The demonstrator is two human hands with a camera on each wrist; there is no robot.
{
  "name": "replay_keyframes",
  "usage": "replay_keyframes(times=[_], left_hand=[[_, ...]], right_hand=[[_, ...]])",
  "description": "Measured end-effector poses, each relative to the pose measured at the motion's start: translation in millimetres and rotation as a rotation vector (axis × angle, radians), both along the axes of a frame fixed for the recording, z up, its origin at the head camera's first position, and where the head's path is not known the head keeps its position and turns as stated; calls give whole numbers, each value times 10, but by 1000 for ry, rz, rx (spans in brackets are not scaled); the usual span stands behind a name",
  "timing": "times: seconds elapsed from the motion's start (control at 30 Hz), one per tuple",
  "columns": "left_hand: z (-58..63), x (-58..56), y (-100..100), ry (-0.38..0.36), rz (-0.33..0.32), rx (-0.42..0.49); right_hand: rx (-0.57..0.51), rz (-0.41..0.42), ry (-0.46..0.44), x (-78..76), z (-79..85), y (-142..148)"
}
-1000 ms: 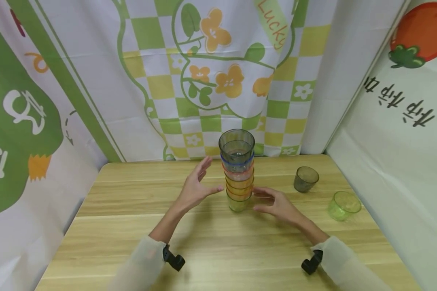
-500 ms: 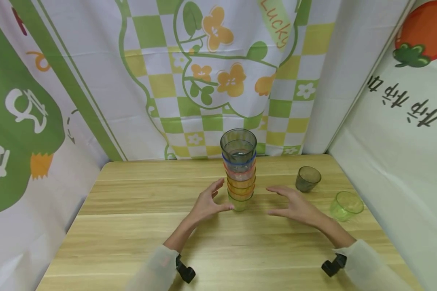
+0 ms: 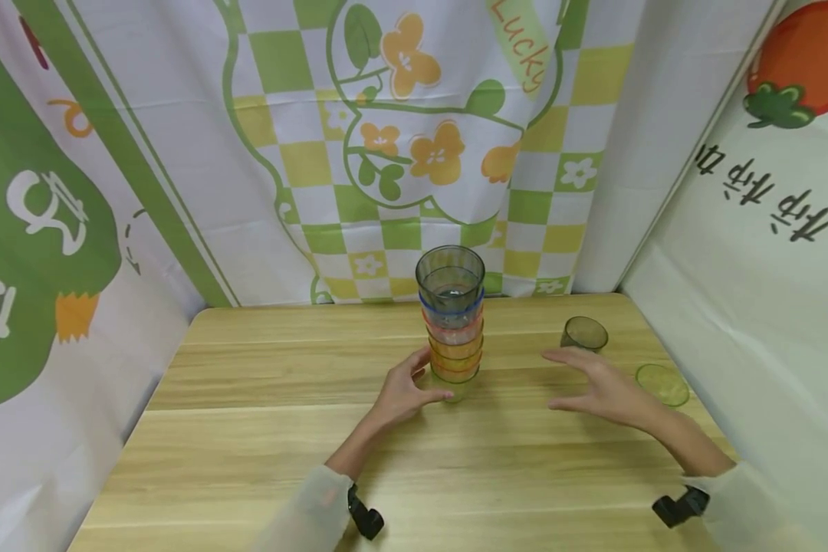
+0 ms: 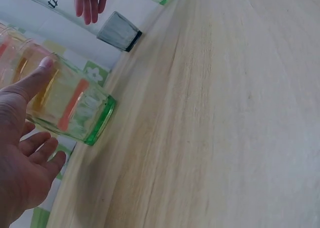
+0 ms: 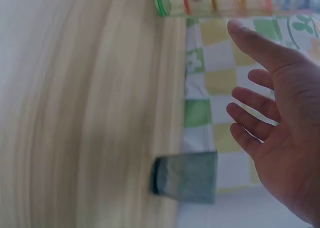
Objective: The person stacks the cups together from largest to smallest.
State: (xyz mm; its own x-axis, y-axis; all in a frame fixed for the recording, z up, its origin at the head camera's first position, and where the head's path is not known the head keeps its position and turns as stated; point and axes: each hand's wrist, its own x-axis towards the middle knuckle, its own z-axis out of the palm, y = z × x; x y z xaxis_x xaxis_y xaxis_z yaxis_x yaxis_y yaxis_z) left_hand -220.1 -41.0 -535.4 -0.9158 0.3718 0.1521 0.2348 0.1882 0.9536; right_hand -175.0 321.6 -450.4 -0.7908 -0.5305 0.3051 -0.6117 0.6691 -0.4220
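Note:
A tall stack of nested clear cups (image 3: 454, 322) stands upright at the middle of the table, a grey cup on top and a green-based one at the bottom. My left hand (image 3: 402, 392) is at the stack's lower left, thumb across its front. In the left wrist view, the left fingers (image 4: 37, 150) are loosely bent, with a gap between palm and cups. My right hand (image 3: 610, 391), empty with thumb and fingers spread, hovers to the right of the stack. It partly hides a single grey cup (image 3: 584, 333) and a green cup (image 3: 662, 385).
The wooden table (image 3: 248, 429) ends at a printed curtain (image 3: 400, 230) close behind the stack. White printed cloth (image 3: 752, 307) borders the right side, near the green cup. Black wrist cameras (image 3: 367, 520) sit at both cuffs.
My right hand has drawn away from the stack toward the two single cups at right. My left hand has come down and in to the stack's base. The stack stays put.

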Motion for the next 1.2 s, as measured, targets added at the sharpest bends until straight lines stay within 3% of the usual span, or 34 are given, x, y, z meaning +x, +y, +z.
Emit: replay_keyframes(times=[0.4,0.67,1.03,1.2], left_hand=[[-76,11,60,-19,10,76],[-75,2,61,-26,12,75],[-73,-8,56,-42,7,94],[-82,-21,54,-43,9,93]], right_hand=[[77,-66,-62,45,203,466],[171,-131,-101,66,306,735],[189,-122,16,36,184,1137],[197,-142,-15,42,118,1268]])
